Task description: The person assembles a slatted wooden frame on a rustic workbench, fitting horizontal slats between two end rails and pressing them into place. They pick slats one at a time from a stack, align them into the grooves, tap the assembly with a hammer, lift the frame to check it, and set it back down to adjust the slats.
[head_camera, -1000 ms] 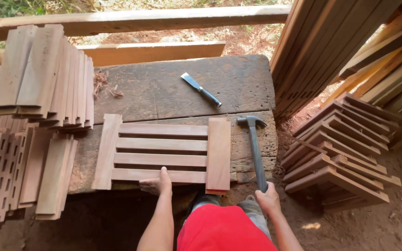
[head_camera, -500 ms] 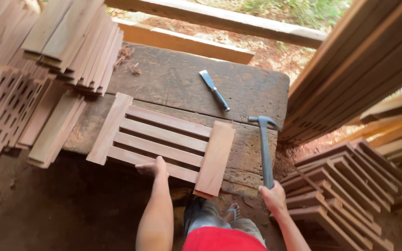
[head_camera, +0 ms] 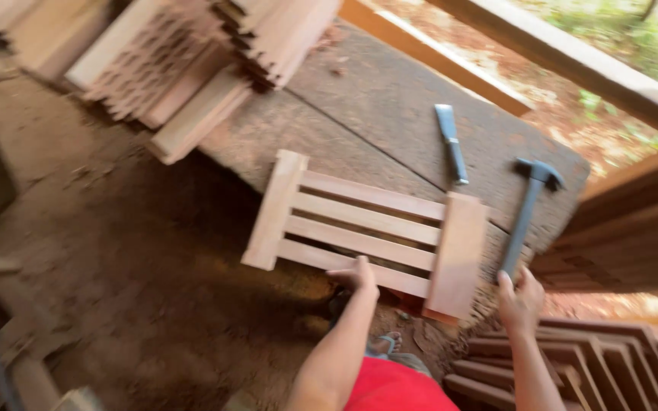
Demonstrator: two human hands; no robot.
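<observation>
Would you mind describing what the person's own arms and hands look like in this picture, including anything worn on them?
Both forearms are bare: no sleeves reach them, and the left hand and right hand wear no gloves. No watch, ring or band shows, though the picture is somewhat blurred. Below the arms a red garment covers the body.
</observation>
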